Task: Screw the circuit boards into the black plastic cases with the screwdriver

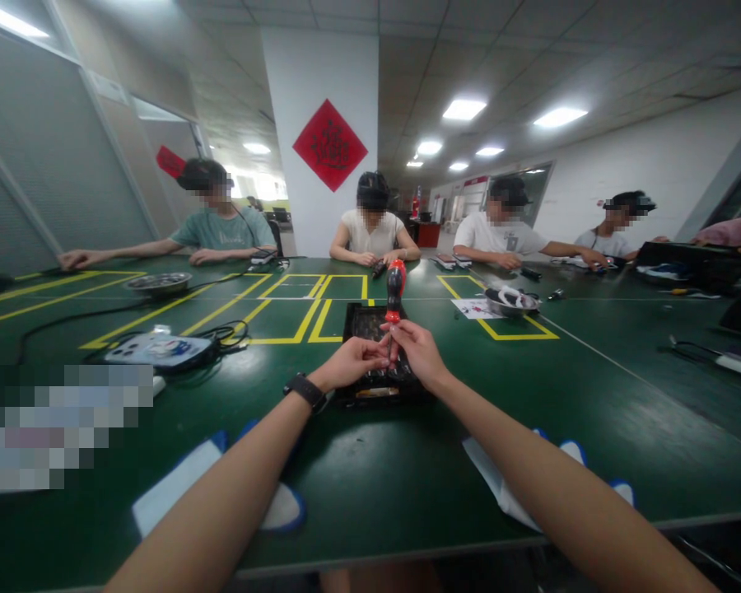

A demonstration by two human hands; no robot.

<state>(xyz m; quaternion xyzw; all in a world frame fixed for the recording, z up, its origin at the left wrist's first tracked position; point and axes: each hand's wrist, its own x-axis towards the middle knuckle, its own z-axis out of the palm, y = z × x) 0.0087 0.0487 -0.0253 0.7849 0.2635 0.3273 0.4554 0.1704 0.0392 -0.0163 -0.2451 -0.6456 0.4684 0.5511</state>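
Both my hands meet over a black tray-like case [351, 323] on the green table. A screwdriver [396, 284] with a red and black handle stands upright there, its shaft pointing down into the case. My right hand [417, 350] pinches the screwdriver just under the handle. Close beside the shaft, my left hand [359, 360] has its fingertips pressed together; whatever they hold is too small or hidden to make out. A dark watch band circles my left wrist. The inside of the case is dark and partly covered by my hands.
White gloves with blue edges [176, 486] lie under my forearms. To the left are a pouch-like device [160, 350] with cables and a round metal dish [159, 283]. At right stands a bowl [511, 303] with white cable. Several people sit across the table [593, 445].
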